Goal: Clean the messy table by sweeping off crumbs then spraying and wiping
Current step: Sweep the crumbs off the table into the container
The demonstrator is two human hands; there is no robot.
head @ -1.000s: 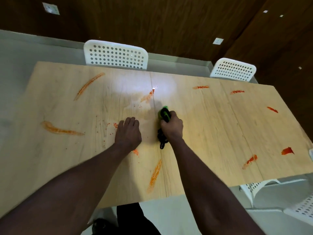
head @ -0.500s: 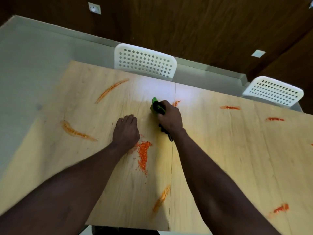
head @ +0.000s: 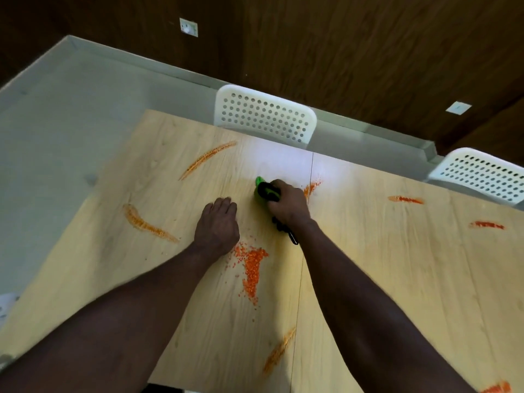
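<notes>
Roughly at the centre of the frame, both hands are down on the pale wooden worktop [head: 397,279]. The right hand [head: 287,207] is curled tight round a green-and-black hand brush [head: 263,191], whose green tip pokes out past the fingers toward the upper left. A black cord [head: 287,231] trails from under the wrist onto the wood. The left hand [head: 217,225] lies palm down just left of the brush, fingers together and holding nothing; a narrow strip of bare wood separates the two hands.

Just below the hands, a heap of orange crumbs [head: 252,268] tapers toward the lower edge, with loose grains scattered round it. Orange smears mark the wood elsewhere: a long one at upper left [head: 208,158], a curved one at left [head: 147,224], one near the lower middle [head: 279,350], one touching the right hand's far side [head: 312,188], and two short ones at right [head: 405,199] [head: 486,224].

Two white perforated chairs [head: 265,117] [head: 482,177] stand along the far edge of the worktop, on a grey floor [head: 56,123] against a dark wood wall [head: 340,38].
</notes>
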